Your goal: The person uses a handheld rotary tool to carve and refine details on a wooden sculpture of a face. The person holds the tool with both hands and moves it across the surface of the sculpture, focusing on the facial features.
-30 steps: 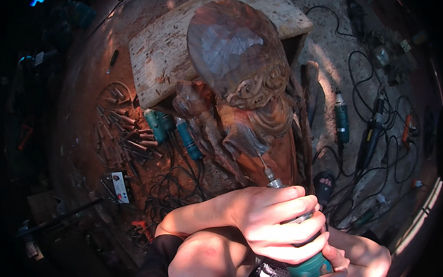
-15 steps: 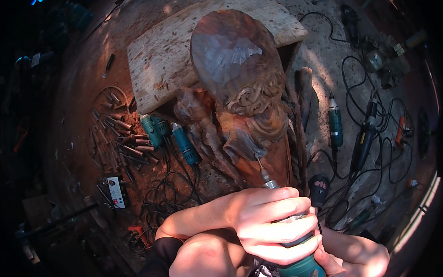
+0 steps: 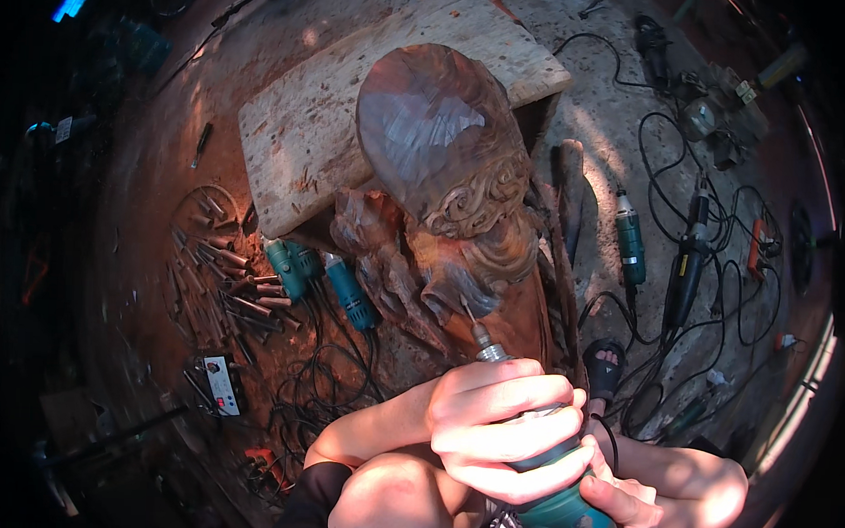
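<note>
A green die grinder (image 3: 562, 518) with a silver collet is held low in front of me. My left hand (image 3: 502, 432) is closed round its front part, fingers wrapped over the top. Against the rear of the green body my right hand (image 3: 623, 509) is closed, partly hidden behind the tool. The grinder's thin bit (image 3: 472, 314) points away from me, its tip at the lower folds of a reddish-brown wood carving (image 3: 437, 125). That carving has a smooth rounded top and carved curls. Whether the tip touches the wood, I cannot tell.
The carving leans over a pale wooden board (image 3: 302, 129). To the left lie several chisels (image 3: 231, 281), two green power tools (image 3: 352, 294) and a white control box (image 3: 221, 384). Right are another green grinder (image 3: 631, 239), a black power tool (image 3: 690, 273) and tangled cables. A sandalled foot (image 3: 605, 368) is near.
The grinder and both hands have shifted slightly left, and the bit's tip sits a little further left along the carving's folds. The whole view has tilted a little. Both hands keep their hold.
</note>
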Motion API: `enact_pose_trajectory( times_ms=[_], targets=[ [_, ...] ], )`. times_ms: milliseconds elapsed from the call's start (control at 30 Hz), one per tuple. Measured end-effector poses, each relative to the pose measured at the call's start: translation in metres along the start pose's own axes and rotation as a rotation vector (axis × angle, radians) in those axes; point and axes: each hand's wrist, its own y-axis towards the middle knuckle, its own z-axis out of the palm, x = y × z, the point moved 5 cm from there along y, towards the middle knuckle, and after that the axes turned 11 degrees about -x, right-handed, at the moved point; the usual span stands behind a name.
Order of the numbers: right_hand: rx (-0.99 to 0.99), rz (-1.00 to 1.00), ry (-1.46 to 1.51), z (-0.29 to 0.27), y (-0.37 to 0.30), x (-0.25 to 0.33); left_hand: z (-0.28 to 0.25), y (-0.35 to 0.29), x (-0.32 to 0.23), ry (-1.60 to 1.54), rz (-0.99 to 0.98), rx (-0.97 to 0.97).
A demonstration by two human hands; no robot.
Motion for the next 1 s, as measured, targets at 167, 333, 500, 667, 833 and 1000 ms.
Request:
enact_pose_trajectory(
  times_ms=[167,333,500,667,833,1000],
  targets=[
    [0.0,0.001,-0.023,0.0,0.0,-0.001,0.003,-0.002,0.002,-0.084,-0.029,0.035],
    [-0.002,-0.011,-0.03,-0.001,0.0,-0.002,0.003,-0.003,0.002,-0.053,-0.027,0.011],
    [0.034,-0.029,-0.061,0.001,0.001,0.003,0.002,-0.004,0.006,-0.068,-0.03,0.01],
    [0.058,-0.043,-0.098,0.001,-0.005,0.008,0.011,0.006,0.005,0.027,0.062,0.131],
    [0.074,-0.022,-0.098,-0.005,-0.011,0.011,0.012,0.017,0.006,-0.007,0.034,0.272],
    [0.117,-0.007,-0.124,0.005,-0.008,0.019,0.002,0.009,-0.001,0.083,-0.086,0.327]
  ],
)
